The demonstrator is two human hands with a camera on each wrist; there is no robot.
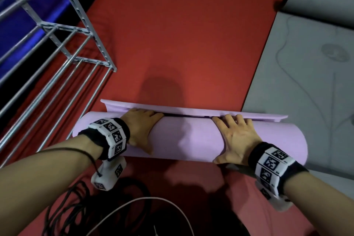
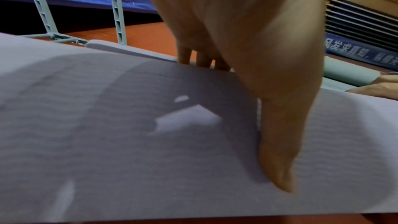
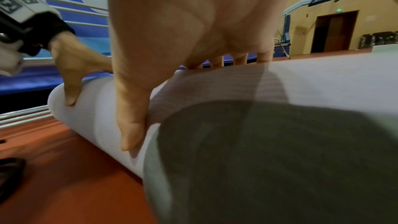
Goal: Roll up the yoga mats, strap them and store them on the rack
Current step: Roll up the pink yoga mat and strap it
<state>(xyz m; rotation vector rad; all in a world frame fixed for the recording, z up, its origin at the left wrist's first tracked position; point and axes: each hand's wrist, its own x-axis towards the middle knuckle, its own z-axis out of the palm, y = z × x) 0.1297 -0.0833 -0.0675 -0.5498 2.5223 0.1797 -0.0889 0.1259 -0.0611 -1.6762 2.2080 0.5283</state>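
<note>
A lilac yoga mat (image 1: 187, 138) lies across the red floor, rolled into a thick tube, with a short flap (image 1: 191, 110) still flat on its far side. My left hand (image 1: 141, 122) lies over the top of the roll left of the middle, palm down, fingers reaching to the seam and thumb on the near side. My right hand (image 1: 233, 132) presses the roll the same way further right. In the left wrist view the left hand's fingers (image 2: 202, 59) go over the crest of the mat (image 2: 107, 142). The right wrist view shows the right hand (image 3: 183, 31) spread on the mat (image 3: 301, 83).
A grey metal rack (image 1: 63, 48) of bars stands close on the left, beside the roll's left end. A grey yoga mat (image 1: 306, 82) lies unrolled on the right, curled up at its far end. Black and white cables (image 1: 95, 207) lie on the floor near me.
</note>
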